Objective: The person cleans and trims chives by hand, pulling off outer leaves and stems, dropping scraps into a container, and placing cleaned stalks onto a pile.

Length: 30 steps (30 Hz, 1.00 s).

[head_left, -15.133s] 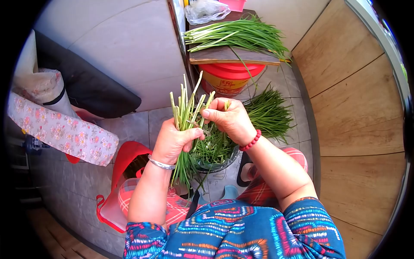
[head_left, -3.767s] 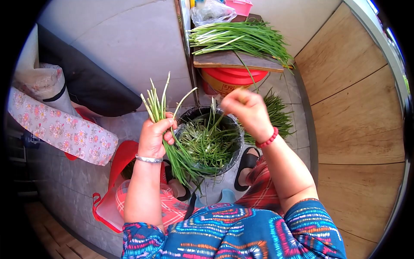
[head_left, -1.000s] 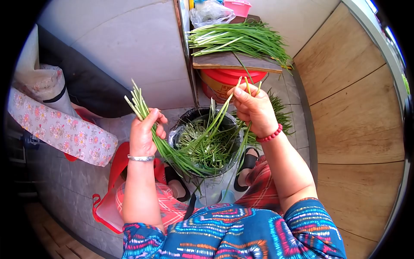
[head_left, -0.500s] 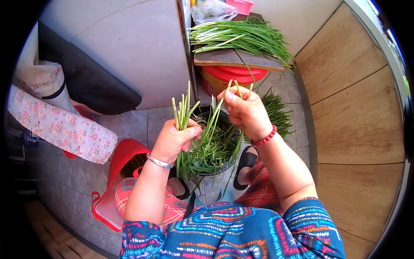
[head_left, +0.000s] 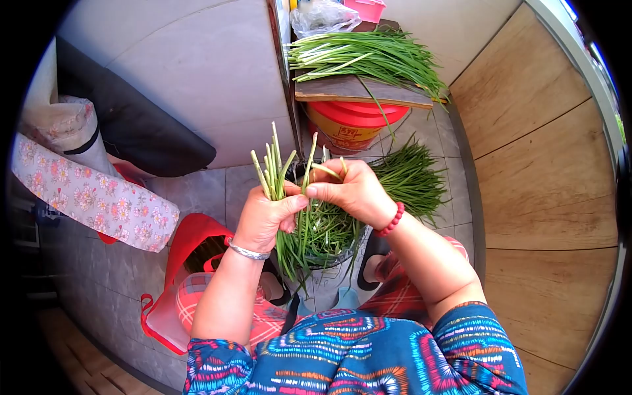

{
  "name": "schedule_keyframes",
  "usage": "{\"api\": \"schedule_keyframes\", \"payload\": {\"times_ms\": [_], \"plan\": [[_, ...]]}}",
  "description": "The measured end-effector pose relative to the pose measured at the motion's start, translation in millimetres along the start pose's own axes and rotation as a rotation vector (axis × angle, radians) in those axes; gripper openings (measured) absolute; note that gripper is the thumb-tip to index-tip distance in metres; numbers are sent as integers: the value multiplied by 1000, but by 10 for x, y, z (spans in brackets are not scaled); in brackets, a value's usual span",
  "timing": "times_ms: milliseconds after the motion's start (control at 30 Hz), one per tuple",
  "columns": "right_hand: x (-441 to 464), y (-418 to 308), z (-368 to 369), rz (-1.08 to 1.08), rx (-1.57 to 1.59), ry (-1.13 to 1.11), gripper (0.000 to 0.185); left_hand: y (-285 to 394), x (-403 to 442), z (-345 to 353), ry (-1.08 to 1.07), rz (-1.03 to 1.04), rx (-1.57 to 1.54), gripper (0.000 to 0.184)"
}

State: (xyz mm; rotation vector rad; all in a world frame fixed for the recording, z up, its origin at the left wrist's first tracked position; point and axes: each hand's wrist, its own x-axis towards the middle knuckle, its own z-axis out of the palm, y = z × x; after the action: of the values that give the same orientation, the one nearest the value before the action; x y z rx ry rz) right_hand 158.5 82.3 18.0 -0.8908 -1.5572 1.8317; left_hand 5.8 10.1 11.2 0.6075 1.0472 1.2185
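My left hand is closed round a bunch of green stalks, pale ends up and leaves hanging down. Close beside it on the right, my right hand pinches a few stalks, its thumb near my left fingertips. Below both hands stands a lined bin holding loose green trimmings. A pile of long green stalks lies on a wooden board at the top. More green stalks rest on the floor right of the bin.
Under the board is a red-lidded bucket. A clear plastic bag and a pink container sit behind the pile. A red bag stands at the left, near a floral roll. Wooden panels line the right.
Both hands were farther apart a second ago. My right hand has come down and left with its stalks, and my left hand has moved right, so they now meet above the bin.
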Motion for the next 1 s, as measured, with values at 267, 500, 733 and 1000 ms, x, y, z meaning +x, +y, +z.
{"api": "schedule_keyframes", "payload": {"times_ms": [267, 500, 733, 1000], "plan": [[-20, -194, -97, 121, 74, 60, 7, 29, 22, -62, 59, 42, 118, 15], [-43, -330, -276, -30, 413, 146, 8, 29, 107, -254, 214, 37, 96, 12], [19, -15, -156, -200, -428, 114, 17, 29, 74, -158, 90, -45, -111, 20], [14, 50, 28, -93, -10, 101, 13, -24, -20, 79, 7, -69, -10, 17]]}}
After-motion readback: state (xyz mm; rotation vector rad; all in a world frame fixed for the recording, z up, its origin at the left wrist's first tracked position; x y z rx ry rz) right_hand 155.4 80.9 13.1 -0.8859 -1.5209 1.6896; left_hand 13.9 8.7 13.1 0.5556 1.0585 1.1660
